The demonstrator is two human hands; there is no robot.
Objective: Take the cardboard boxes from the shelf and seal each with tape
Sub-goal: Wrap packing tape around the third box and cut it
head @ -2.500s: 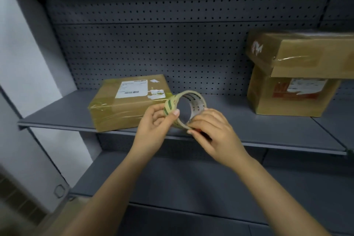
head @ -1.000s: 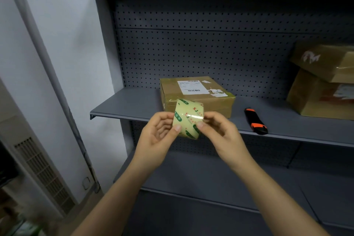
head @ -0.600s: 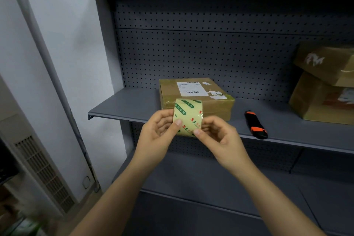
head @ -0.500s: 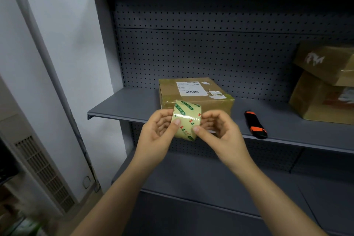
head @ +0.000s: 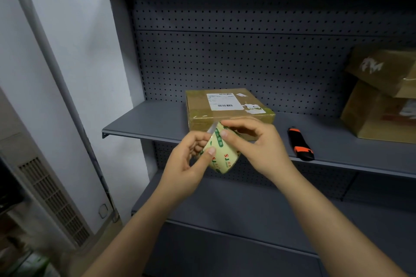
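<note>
While a labelled cardboard box [head: 227, 108] lies on the shelf [head: 155, 122], a tape roll [head: 221, 153] is gripped by the left hand [head: 189, 162] and pinched by the right hand [head: 258, 144], just in front

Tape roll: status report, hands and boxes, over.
Both hands, left and right, on tape roll, short end lifted. Labelled box on shelf, untouched. Utility knife lies beside it, clear.
</note>
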